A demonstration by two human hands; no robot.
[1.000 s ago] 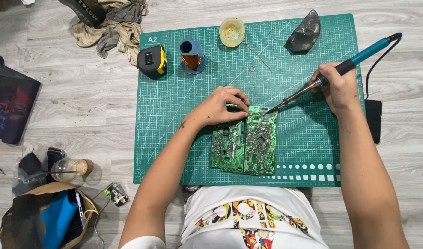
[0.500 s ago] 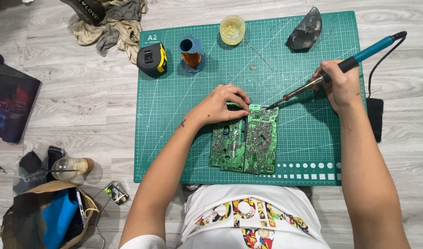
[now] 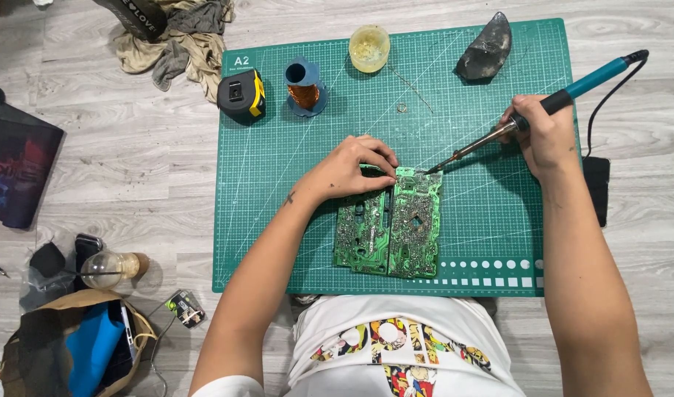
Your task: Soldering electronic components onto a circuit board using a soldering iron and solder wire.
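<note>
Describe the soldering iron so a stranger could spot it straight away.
Start at the big green cutting mat on the wooden floor and look to its right side. There the right hand grips the soldering iron, its metal tip by the top corner of the green circuit boards. It is the only long tool, with a teal handle and black cord.

Soldering iron (image 3: 543, 110) tip is sitting at the top right corner of the right-hand circuit board (image 3: 415, 224), much as before; right hand (image 3: 544, 136) is easing very slightly up and rightward along with the handle. Left hand (image 3: 349, 167) fingers are staying curled on the boards' upper edge, shifting only marginally. Boards themselves are showing no discernible displacement
</note>
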